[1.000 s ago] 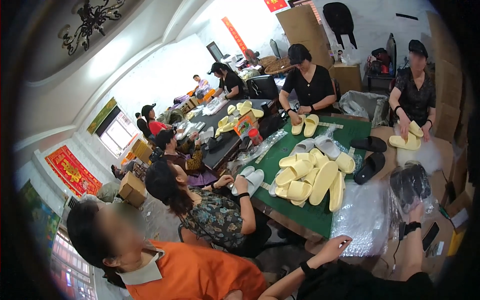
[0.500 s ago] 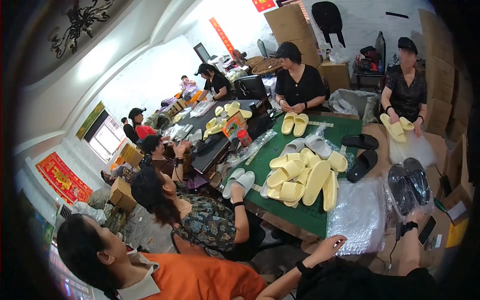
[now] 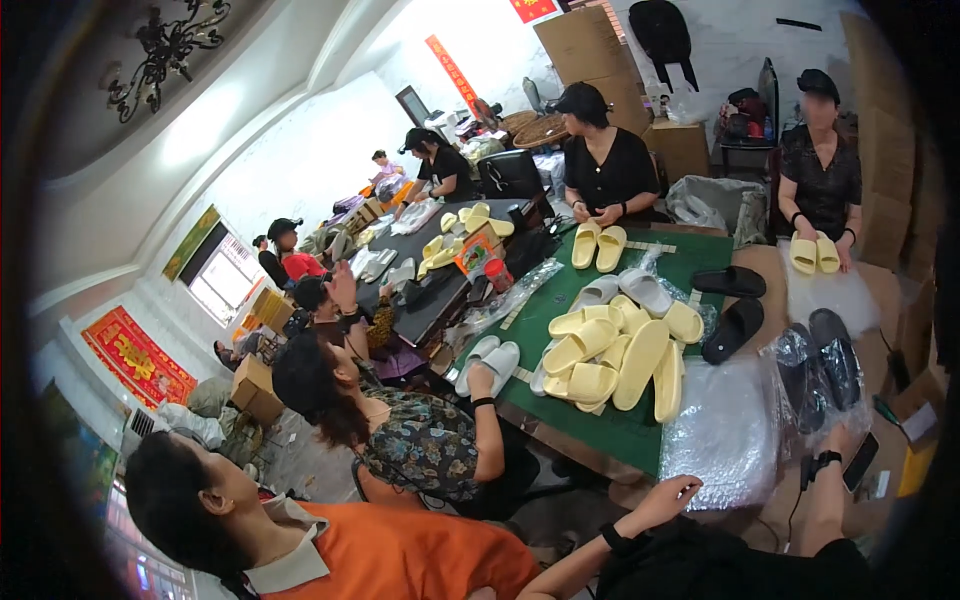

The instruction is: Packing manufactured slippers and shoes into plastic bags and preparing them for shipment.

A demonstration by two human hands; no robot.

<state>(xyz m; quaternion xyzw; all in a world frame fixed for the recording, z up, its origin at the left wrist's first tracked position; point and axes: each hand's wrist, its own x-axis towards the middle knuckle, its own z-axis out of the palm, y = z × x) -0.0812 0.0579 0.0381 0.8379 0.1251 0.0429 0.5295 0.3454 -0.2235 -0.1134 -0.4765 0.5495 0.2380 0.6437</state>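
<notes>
Fingers of the left hand are loosely spread at the edge of a crinkled bubble-wrap sheet, seemingly to flatten it. The right hand is raised under a glossy clear bag of black slippers, and its grip cannot be told. Beyond, soft, rounded yellow slippers are heaped on the green table.

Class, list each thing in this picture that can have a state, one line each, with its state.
bagged black slippers: inside clear plastic, gripped from below by the right hand.
left hand: open, empty, beside the bubble wrap.
bubble wrap: lying flat.
yellow slippers: piled loose, unbagged, on the green mat.
loose black slippers: unbagged, lying apart.
</notes>
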